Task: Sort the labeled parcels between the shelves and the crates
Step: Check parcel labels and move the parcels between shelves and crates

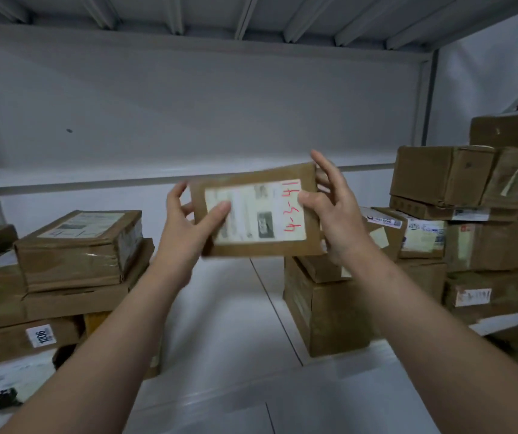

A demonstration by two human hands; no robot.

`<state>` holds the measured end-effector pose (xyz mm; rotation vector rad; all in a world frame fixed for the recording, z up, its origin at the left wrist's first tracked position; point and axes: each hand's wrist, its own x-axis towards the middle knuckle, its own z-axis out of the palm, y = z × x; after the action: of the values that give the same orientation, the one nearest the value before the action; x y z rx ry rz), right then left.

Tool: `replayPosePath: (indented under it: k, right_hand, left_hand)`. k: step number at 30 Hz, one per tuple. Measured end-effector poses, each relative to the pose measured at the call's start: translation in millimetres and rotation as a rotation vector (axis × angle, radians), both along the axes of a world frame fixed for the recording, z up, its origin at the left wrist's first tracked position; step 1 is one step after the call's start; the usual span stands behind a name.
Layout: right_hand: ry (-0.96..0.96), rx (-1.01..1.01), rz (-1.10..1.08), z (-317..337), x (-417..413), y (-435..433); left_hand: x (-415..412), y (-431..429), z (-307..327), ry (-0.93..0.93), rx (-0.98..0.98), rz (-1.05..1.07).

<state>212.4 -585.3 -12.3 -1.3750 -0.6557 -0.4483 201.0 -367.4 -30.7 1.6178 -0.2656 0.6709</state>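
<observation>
Your left hand [185, 233] and right hand [332, 220] hold one flat brown parcel [310, 242] between them, each pinching a short edge with the thumb on the front and the fingers behind. It is lifted clear above the middle of the shelf [220, 333], and its label [251, 214] with the red handwritten number faces you. By the look of it you are at the reading step for this parcel, which is not yet placed. Many are already stacked: the left stack [76, 249] sits toward the shelf's left edge and the taller right stack [445, 180] fills the right corner. How many remain to be sorted you cannot tell, and no crate is in view. A bare strip of shelf lies between the stacks. The large box [326, 314] at the front of the right stack narrows that strip, and the right pile looks uneven, so a nudge might shift it.
</observation>
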Motion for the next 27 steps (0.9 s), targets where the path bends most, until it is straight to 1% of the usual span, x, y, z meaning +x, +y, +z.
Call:
replayPosePath:
  k: [2,3,5,7,8,10,11,13,15,18,21,24,26,27]
  right_hand:
    - [0.073,0.155,0.011,-13.5,0.9,13.2]
    - [0.11,0.208,0.015,-19.8,1.2,19.0]
    - [0.167,0.287,0.005,-32.7,2.4,28.9]
    - [0.191,0.333,0.019,-45.3,4.7,37.8]
    - [0.194,0.332,0.043,-50.6,6.1,41.4]
    - [0.205,0.277,0.087,-57.3,8.3,46.7]
    - [0.215,0.231,0.094,-59.1,8.7,47.6]
    - [0.232,0.154,0.068,-61.3,9.6,47.7]
    - [0.222,0.125,0.038,-62.8,8.5,47.7]
    - [0.141,0.145,0.043,-66.8,6.7,50.7]
    - [0.098,0.144,0.043,-71.8,6.0,53.0]
    - [0.098,0.134,0.039,-75.4,5.6,55.2]
    - [0.12,0.105,0.02,-78.6,5.3,56.7]
    - [0.135,0.075,0.003,-81.0,5.5,57.5]
  left_hand:
    - [0.4,-6.6,-3.9,0.023,-0.105,0.052]
    - [0.5,-9.5,-6.4,0.033,-0.14,0.064]
    - [0.8,-12.3,-12.1,0.019,-0.291,0.071]
    - [-1.5,-14.8,-16.7,0.031,-0.434,-0.011]
    - [-2.4,-15.9,-19.2,0.06,-0.458,-0.105]
    - [-3.5,-17.2,-23.9,0.114,-0.444,-0.333]
    - [-3.8,-16.3,-26.3,0.109,-0.41,-0.409]
    - [-5.4,-13.9,-30.2,0.058,-0.334,-0.455]
    - [-5.8,-10.3,-36.1,0.01,-0.308,-0.403]
    - [-3.6,-6.3,-45.5,-0.035,-0.322,-0.309]
    - [-3.6,-5.8,-49.9,-0.02,-0.318,-0.267]
    - [-6.7,-6.5,-51.1,0.013,-0.297,-0.224]
    - [-12.2,-6.5,-54.4,0.03,-0.225,-0.188]
    - [-15.9,-6.0,-57.1,0.04,-0.156,-0.138]
